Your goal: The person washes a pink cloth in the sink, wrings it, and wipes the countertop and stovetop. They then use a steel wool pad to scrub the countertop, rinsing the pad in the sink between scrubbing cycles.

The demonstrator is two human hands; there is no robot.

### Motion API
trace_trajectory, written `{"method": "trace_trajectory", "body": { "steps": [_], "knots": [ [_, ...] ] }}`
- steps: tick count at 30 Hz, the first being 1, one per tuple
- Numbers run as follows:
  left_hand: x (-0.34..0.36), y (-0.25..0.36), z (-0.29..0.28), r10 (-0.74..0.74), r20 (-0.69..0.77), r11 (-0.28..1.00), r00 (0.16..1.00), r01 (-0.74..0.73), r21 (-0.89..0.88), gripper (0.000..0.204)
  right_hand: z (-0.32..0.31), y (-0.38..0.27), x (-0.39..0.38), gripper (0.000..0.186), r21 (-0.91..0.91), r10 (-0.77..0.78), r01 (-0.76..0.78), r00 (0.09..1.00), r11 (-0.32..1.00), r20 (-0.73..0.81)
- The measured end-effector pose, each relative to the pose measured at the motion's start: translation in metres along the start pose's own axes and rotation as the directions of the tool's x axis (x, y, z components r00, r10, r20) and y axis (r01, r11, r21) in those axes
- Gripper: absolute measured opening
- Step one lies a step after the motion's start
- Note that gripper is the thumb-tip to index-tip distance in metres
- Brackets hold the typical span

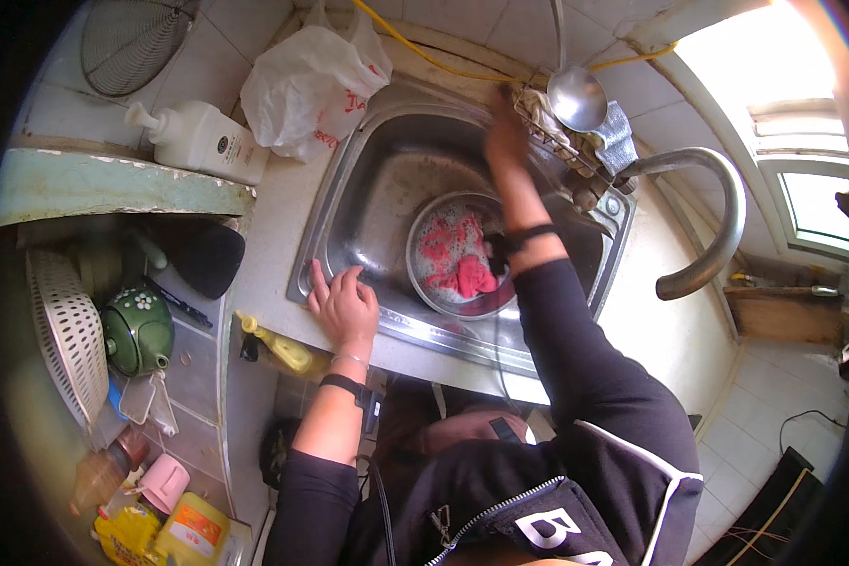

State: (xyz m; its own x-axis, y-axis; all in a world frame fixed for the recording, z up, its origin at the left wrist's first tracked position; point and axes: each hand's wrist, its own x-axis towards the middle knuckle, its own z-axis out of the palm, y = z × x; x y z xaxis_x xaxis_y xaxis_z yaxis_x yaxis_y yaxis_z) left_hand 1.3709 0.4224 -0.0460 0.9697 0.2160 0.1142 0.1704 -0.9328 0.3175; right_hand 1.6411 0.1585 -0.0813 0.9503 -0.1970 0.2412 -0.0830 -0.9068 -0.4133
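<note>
My left hand (344, 304) rests on the near left rim of the steel sink (377, 156), its fingers spread and nothing in them. Across the sink reaches my right arm, and my right hand (507, 137) is at the far edge beside a wire rack (555, 141). Its fingers are blurred, so whether they hold anything does not show. Inside the sink stands a round metal basin (415, 247) of sudsy water. A pinkish-red cloth (474, 276) lies in it, partly under the suds. My right forearm passes over the basin's right side.
Cloths (616, 132) fill the rack, and a metal ladle (577, 98) hangs before it. A curved faucet (717, 203) is at the right. Left of the sink are a white plastic bag (311, 90), a white pump bottle (208, 141), a yellow bottle (288, 351) and a green teapot (139, 330).
</note>
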Motion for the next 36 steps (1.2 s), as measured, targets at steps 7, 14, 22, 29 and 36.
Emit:
{"method": "trace_trajectory", "body": {
  "steps": [7,14,22,29,36],
  "knots": [
    [0.000,0.000,-0.002,-0.018,0.015,1.000,1.000,0.019,-0.006,0.022,0.020,-0.002,0.030,0.046,-0.218,-0.006,-0.009,0.998,0.976,-0.067],
    [-0.001,0.000,0.002,-0.013,-0.012,1.000,1.000,0.013,0.001,0.023,0.033,-0.042,0.020,0.039,0.407,-0.249,0.224,0.968,0.886,0.009],
    [-0.001,0.000,0.001,0.001,-0.020,1.000,1.000,-0.001,0.024,0.022,-0.035,0.033,-0.162,0.051,0.418,-0.599,0.434,0.494,0.798,0.631],
    [-0.003,-0.001,0.003,-0.006,0.011,1.000,1.000,0.006,0.030,0.024,-0.002,0.072,-0.219,0.051,0.154,-0.353,0.444,0.409,0.883,0.842],
    [0.000,-0.001,0.002,0.006,-0.020,1.000,1.000,-0.005,0.021,0.022,-0.060,0.069,-0.173,0.048,0.457,-0.350,0.073,0.751,0.887,0.559]
  ]
}}
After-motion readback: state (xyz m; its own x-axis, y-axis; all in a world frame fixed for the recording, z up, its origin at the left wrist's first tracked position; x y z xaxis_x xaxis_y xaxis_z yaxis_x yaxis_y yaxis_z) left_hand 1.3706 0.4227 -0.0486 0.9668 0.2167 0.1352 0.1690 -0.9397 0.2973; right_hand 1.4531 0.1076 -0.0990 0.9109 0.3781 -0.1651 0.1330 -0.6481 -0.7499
